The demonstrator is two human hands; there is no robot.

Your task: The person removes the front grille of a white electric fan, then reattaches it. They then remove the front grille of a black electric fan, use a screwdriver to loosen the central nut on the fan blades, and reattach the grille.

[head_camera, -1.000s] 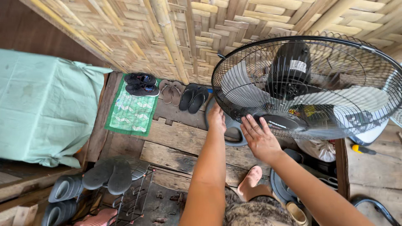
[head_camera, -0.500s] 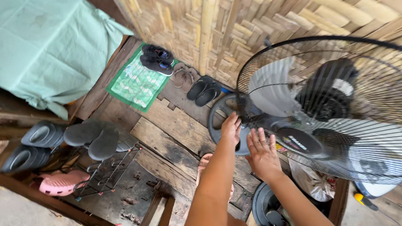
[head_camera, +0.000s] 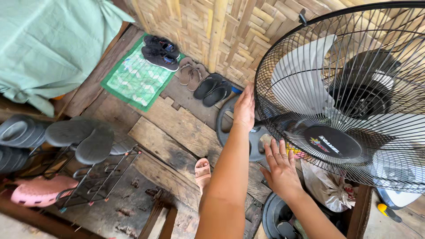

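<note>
A large black fan (head_camera: 349,97) with a round wire cage and white blades fills the right side. My left hand (head_camera: 245,107) rests on the cage's left rim, fingers together and flat against the wire. My right hand (head_camera: 280,170) lies lower, fingers spread against the front grille near the black centre cap (head_camera: 333,143). Neither hand grips anything. The fan's round dark base (head_camera: 230,124) shows behind my left forearm.
Below are wooden floor planks (head_camera: 177,132), a green mat (head_camera: 135,79) with dark shoes (head_camera: 160,52), sandals (head_camera: 201,82) by the bamboo wall, a wire shoe rack (head_camera: 95,163) with grey clogs, a green cloth (head_camera: 48,44) at left, and a plastic bag (head_camera: 327,188) under the fan.
The view has swung closer to the fan. My left hand has slid up along the cage's rim; my right hand stays spread on the lower grille.
</note>
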